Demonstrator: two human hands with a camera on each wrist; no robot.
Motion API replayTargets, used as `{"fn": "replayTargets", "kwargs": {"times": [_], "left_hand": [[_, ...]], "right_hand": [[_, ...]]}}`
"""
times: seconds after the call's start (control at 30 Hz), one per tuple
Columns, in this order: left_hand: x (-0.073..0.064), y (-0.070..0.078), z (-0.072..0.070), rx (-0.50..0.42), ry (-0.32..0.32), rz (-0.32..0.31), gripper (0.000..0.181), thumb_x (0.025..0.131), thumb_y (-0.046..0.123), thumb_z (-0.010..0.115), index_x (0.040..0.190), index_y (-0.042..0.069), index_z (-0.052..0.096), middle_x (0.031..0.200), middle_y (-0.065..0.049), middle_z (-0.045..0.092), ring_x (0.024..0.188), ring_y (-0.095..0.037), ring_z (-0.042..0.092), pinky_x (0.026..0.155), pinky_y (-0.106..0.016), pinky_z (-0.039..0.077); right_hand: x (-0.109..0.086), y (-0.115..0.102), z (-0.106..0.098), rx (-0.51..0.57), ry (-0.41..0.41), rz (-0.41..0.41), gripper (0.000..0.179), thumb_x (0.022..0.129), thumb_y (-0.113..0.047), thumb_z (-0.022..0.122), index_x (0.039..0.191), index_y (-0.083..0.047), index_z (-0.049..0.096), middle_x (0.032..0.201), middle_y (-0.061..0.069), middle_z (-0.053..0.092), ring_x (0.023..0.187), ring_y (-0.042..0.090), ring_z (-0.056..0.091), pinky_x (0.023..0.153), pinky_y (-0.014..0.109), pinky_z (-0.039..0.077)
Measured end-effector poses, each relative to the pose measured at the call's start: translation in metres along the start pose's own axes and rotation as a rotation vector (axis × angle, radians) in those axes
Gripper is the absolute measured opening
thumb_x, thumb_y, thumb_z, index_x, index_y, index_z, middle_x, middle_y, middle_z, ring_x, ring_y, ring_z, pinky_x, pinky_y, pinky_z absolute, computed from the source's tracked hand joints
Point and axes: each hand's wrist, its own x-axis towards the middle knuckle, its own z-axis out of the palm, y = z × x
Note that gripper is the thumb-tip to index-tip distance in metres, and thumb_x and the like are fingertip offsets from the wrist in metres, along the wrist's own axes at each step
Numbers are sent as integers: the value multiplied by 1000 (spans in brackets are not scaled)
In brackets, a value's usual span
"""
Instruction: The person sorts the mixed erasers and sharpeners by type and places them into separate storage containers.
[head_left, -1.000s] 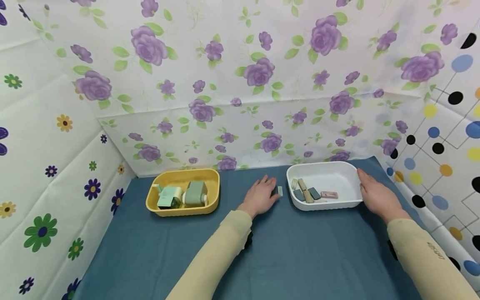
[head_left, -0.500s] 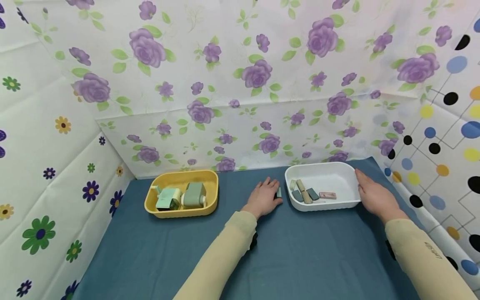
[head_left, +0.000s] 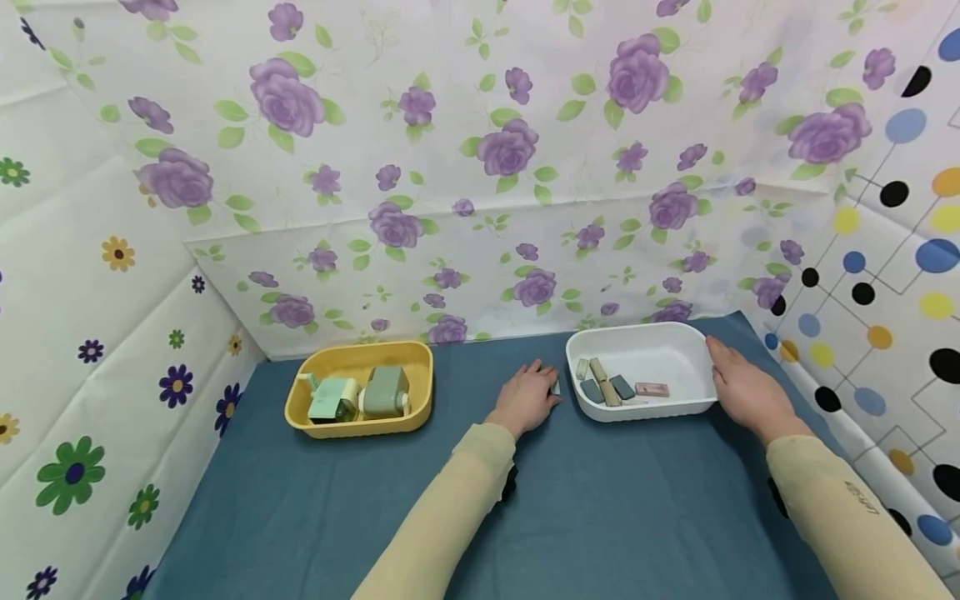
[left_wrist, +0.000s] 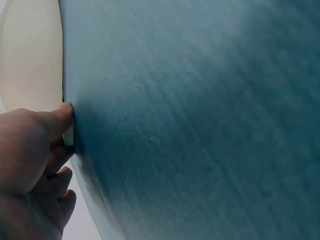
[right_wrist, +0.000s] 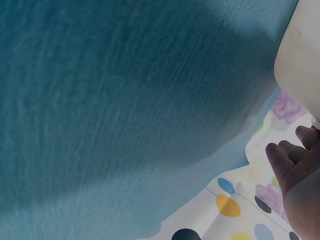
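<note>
My left hand is low over the table, just left of a white plastic tray. Between its thumb and fingers it pinches a small pale flat block, mostly hidden by the hand in the head view. The white tray holds several small eraser-like blocks, among them a pink one, a dark grey-green one and a narrow tan piece. At the tray's right end my right hand presses flat against the outer wall, its fingers fairly straight.
A yellow tray stands at the back left, holding a mint-green box-like item and a grey-green one. Blue cloth covers the table. Patterned sheets rise behind and on both sides.
My left hand has closed its fingers around the small pale block, which showed more beside the fingertips before. The right hand stays against the white tray. The head view has shifted slightly.
</note>
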Motion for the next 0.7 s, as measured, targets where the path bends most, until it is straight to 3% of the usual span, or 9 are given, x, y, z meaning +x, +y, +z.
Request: {"fn": "replayTargets", "kwargs": {"times": [0.27, 0.7], "left_hand": [[0, 3, 3, 10, 49, -28, 48, 108, 34, 67, 153, 19, 62, 158, 0, 57, 151, -21, 46, 127, -36, 34], [0, 9, 11, -113, 106, -132, 46, 107, 30, 68, 152, 18, 63, 156, -4, 58, 142, -27, 57, 109, -45, 55]], "right_hand": [[0, 1, 0, 11, -11, -5, 64, 118, -25, 31, 171, -1, 5, 173, 30, 16, 155, 57, 19, 122, 73, 19], [-2, -1, -2, 20, -8, -1, 64, 118, -26, 31, 171, -2, 5, 173, 30, 16, 154, 57, 23, 121, 74, 21]]}}
